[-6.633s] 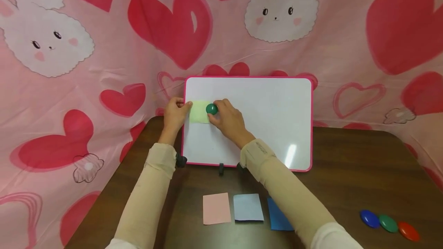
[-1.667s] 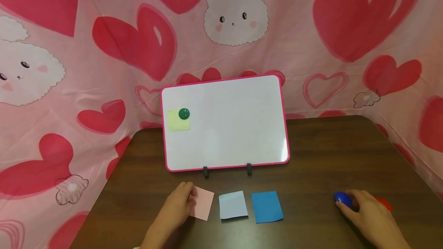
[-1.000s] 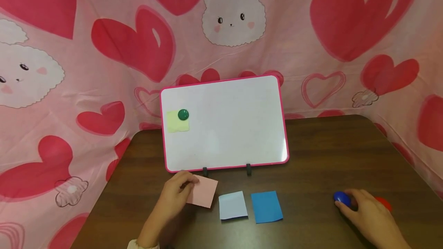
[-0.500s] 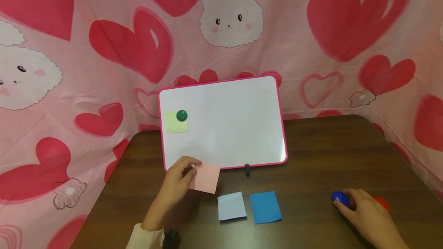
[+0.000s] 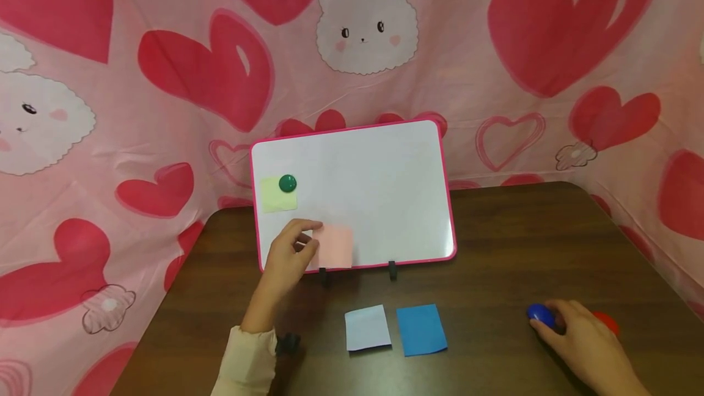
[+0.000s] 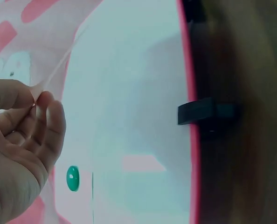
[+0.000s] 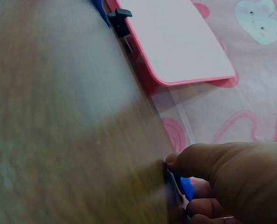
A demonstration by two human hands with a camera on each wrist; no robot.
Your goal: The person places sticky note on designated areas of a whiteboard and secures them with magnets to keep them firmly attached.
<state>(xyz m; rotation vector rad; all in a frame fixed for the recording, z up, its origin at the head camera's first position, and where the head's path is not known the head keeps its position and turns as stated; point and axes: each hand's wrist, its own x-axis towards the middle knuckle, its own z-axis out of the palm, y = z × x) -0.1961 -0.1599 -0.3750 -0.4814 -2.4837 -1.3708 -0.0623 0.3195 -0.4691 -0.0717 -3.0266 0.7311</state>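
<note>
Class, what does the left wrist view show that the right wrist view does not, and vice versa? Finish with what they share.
Only the left wrist view shows the left hand pinching a square pink paper note, plus a glossy round green magnet.

Only the right wrist view shows the right hand holding a glossy blue magnet, partly hidden.

Both show part of the pink-framed whiteboard, a black clip on its edge, brown table and pink patterned cloth.

Three views share one whiteboard
The head camera looks forward and down across the counter; left wrist sees the whiteboard sideways, close up; right wrist peers low along the counter toward the whiteboard's right end.
</note>
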